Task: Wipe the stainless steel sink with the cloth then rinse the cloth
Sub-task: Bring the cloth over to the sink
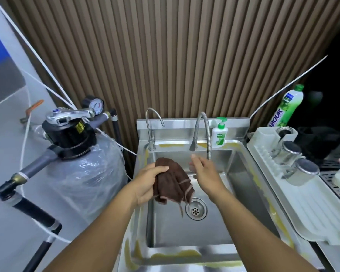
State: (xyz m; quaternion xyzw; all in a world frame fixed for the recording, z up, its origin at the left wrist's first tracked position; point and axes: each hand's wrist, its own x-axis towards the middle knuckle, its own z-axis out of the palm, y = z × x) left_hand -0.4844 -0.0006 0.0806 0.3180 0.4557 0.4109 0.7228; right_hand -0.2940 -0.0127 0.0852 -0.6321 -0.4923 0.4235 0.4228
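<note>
A brown cloth [173, 181] hangs bunched over the stainless steel sink [241, 173], a loose corner dangling just left of the drain [196, 209]. My left hand [147, 183] grips the cloth from its left side, fingers curled over the top. My right hand [203, 170] hovers to the right of the cloth with relaxed fingers, holding nothing, just below the spout of the flexible faucet [201, 130]. No water runs from the faucet.
A thin curved tap [152, 130] stands at the sink's back left, a soap pump bottle [220, 134] at the back right. A white drying rack [294, 185] with steel cups sits right. A wrapped filter tank [82, 165] stands left. A green detergent bottle [287, 107] stands behind the rack.
</note>
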